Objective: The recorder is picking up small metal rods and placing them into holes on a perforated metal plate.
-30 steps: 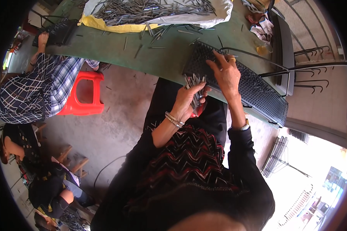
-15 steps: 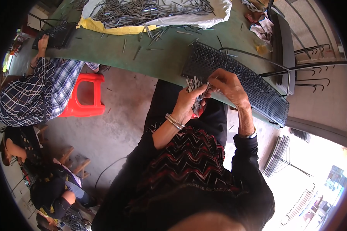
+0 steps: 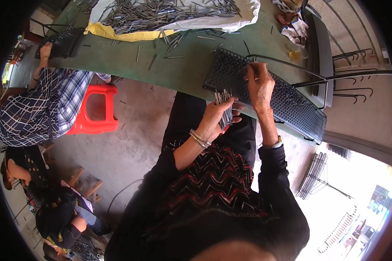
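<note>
A bundle of thin grey metal rods (image 3: 224,104) lies across my left hand (image 3: 215,115), whose thumb presses over it, just off the near edge of the table. My right hand (image 3: 261,87) is over a long black perforated rack (image 3: 287,93), fingers pinched together and pointing down at its holes. Whatever those fingertips grip is too small or hidden to make out. Short rods stand in part of the rack. At the far side of the green table (image 3: 113,56), a white and yellow sack (image 3: 130,35) lies spread out under a heap of similar rods (image 3: 161,15).
Loose rods (image 3: 173,43) are scattered before the sack. A cup of yellow liquid (image 3: 298,54) and a patterned cloth (image 3: 295,31) sit at the far right. Black hooked bars (image 3: 353,95) jut out beyond. On the left, a person in checks (image 3: 30,108) works near a red stool (image 3: 102,111).
My right hand has moved away from the bundle, forward and slightly right, to the perforated rack. My left hand keeps the rods in nearly the same place.
</note>
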The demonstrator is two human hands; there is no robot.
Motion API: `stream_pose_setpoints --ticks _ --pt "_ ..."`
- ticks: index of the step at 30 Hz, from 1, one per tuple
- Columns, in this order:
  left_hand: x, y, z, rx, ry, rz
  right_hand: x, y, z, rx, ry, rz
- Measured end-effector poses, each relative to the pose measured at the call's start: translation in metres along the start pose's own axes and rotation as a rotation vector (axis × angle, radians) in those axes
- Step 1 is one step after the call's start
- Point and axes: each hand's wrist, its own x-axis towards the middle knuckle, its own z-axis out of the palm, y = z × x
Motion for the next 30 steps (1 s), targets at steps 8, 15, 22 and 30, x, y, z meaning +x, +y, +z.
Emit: stream_pose_setpoints --ticks 8,15,22,30 --pt "-0.003 0.001 0.001 0.035 0.024 0.004 -0.002 0.006 0.000 -0.058 -0.076 -0.075" --pt "-0.003 -0.001 -0.002 -0.003 0.008 0.019 -0.011 -0.001 0.000 -0.317 -0.010 -0.211" --pt "-0.006 0.001 0.000 0.033 0.020 0.056 -0.016 -0.003 -0.007 -0.370 -0.095 -0.119" --pt "-0.015 0.007 0.007 0.157 0.019 0.050 -0.026 -0.018 -0.036 0.314 -0.641 0.280"
